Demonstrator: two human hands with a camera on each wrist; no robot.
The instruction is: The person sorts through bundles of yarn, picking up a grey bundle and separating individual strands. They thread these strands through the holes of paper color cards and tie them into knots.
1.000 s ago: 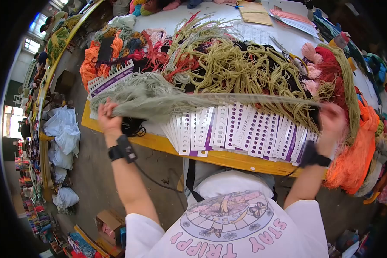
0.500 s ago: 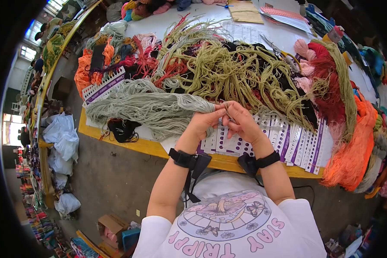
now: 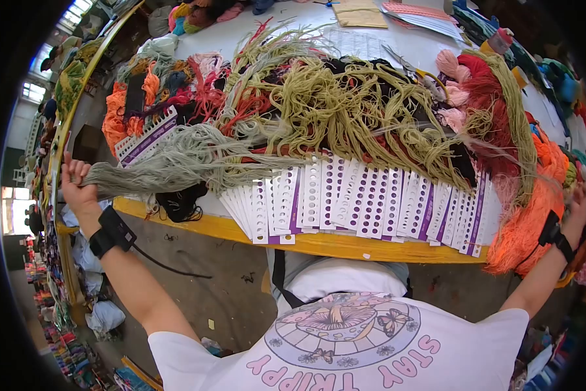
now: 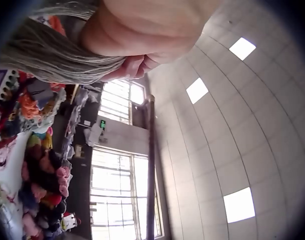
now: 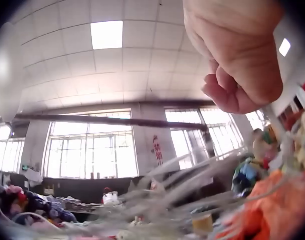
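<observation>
My left hand (image 3: pixel 79 186), out beyond the table's left end, grips one end of a grey-green yarn hank (image 3: pixel 169 166). The hank trails right across the table, over a black yarn bundle (image 3: pixel 181 203). In the left wrist view its strands (image 4: pixel 57 62) run into the curled fingers (image 4: pixel 135 67). Far out on the right, my right hand (image 3: pixel 578 207) pinches the ends of thin pale strands (image 3: pixel 495 151), blurred by motion. In the right wrist view these strands (image 5: pixel 177 187) sweep below the curled fingers (image 5: pixel 225 92).
Olive yarn (image 3: pixel 345 107) lies piled mid-table. Punched white and purple cards (image 3: pixel 371 195) fan out along the yellow front edge (image 3: pixel 319 244). Scissors (image 3: pixel 430 77) lie behind the pile. Orange yarn (image 3: pixel 531 221) hangs off the right end, beside dark red yarn (image 3: pixel 495 111).
A second ago the hands were apart with grey yarn stretched between them. They then met at the hank's right end, and now are spread wide, the left drawing the hank leftward.
</observation>
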